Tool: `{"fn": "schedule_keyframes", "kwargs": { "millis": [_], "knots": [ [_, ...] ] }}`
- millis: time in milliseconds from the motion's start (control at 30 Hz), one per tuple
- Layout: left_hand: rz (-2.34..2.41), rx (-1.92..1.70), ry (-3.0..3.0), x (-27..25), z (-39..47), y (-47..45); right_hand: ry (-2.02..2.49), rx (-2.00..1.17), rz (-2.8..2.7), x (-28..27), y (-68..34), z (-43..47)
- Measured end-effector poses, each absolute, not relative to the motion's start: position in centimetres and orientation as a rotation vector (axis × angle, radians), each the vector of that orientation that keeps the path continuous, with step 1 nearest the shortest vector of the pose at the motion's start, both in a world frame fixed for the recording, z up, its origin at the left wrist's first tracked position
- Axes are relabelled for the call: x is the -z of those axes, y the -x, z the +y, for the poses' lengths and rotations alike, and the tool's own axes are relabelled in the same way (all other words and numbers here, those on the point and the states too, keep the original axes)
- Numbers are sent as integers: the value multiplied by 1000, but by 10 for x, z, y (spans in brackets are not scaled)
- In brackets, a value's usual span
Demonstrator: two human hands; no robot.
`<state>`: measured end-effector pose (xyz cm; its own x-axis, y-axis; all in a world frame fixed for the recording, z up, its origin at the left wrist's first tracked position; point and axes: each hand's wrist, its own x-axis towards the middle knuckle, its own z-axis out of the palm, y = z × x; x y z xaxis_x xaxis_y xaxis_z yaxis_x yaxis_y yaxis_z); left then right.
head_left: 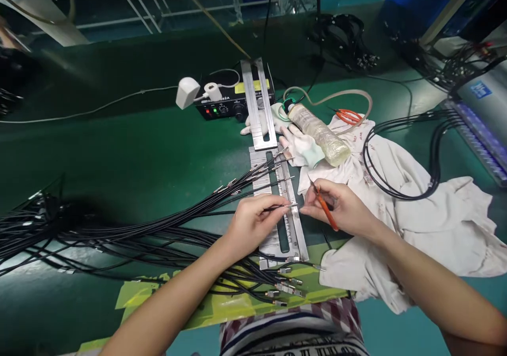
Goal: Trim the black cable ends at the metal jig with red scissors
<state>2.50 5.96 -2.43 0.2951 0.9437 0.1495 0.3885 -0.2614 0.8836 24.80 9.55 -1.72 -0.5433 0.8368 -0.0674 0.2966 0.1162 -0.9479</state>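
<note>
Your left fingers (273, 202) pinch a black cable (293, 205), its tip over the slotted metal fixture (297, 229). Your right fingers (311, 211) (tips just beside the cable's) hold an orange-handled tool (327, 212); white cloth (435, 229) lies to its right on the green bench (138, 155).

Two orange-handled tools (325, 208), two slotted metal fixtures (251, 102), one bottle (320, 133), one control box (226, 102); black cables (138, 232) too many to count.
</note>
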Motion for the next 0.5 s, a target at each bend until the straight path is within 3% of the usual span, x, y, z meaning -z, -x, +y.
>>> {"fn": "schedule_keyframes", "kwargs": {
  "millis": [333, 400, 500],
  "knots": [
    [1257, -808, -1493, 13, 44, -31, 1023, -1655, -1781, 18, -235, 84],
    [1249, -791, -1410, 13, 43, -30, 1068, -1593, -1941, 12, -240, 88],
    [1260, -732, -1401, 12, 41, -28, 1156, -1228, -2295, 3, -249, 93]
  ]
}}
